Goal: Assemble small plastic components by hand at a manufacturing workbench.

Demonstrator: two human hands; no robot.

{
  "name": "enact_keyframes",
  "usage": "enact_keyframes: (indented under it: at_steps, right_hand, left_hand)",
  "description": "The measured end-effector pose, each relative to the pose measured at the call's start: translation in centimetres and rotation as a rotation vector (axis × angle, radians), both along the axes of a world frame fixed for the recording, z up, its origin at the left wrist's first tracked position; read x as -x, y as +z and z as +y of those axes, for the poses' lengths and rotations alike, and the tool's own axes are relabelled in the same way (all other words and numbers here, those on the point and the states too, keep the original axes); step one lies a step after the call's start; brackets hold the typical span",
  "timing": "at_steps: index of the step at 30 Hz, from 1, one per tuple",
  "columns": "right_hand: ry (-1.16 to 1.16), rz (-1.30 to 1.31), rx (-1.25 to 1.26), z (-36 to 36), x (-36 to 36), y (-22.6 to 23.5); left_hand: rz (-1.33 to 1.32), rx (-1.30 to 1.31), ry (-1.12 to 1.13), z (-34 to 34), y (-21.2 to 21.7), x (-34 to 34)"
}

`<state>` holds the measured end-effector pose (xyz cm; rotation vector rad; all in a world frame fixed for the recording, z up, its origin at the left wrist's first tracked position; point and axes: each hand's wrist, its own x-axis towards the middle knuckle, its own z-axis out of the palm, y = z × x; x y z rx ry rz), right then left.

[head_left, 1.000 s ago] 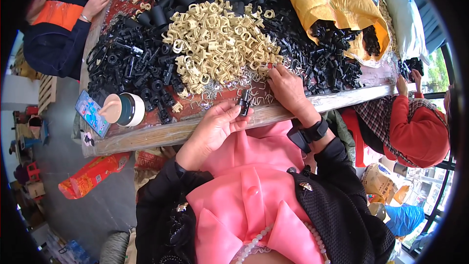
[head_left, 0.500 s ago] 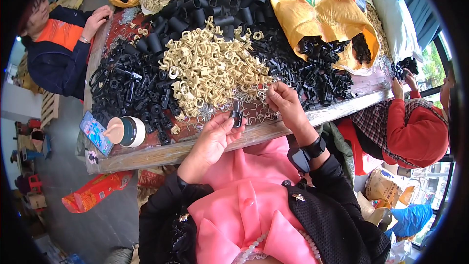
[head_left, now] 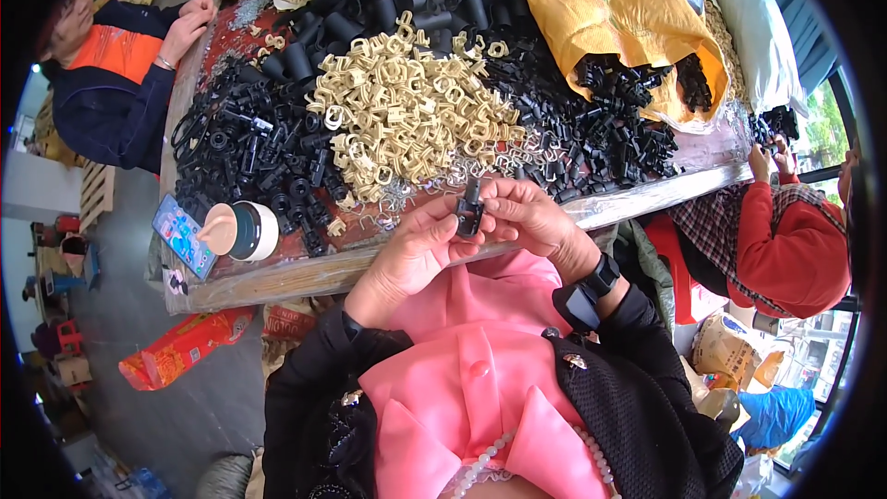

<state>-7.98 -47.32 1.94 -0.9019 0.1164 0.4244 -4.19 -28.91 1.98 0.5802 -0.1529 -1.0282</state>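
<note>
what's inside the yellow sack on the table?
Small black plastic parts spill from the open mouth of the yellow sack. How far they fill it is hidden by the sack's own cloth.

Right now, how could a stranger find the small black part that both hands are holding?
Start at the big beige heap in the middle of the table, then come down past the table's near edge. The small black part sits pinched between the left hand and right hand, lifted alone, unlike the piled ones.

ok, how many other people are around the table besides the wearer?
2. One person in an orange and navy jacket sits at the table's far left corner; another in a red sleeve works at its right end. Others may be hidden beyond the picture's rim.
</note>
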Motion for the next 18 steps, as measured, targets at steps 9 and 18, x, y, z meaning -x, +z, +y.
enact_keyframes:
  at_steps: [9, 18]
  right_hand:
    - [0.14, 0.14, -0.25, -0.4, 0.0, -1.1]
    - [0.129, 0.108, -0.281, 0.6, 0.3, -1.3]
  left_hand:
    - [0.01, 0.027, -0.021, 0.0, 0.5, 0.3]
    - [0.022, 0.011, -0.062, 0.6, -1.5, -0.1]
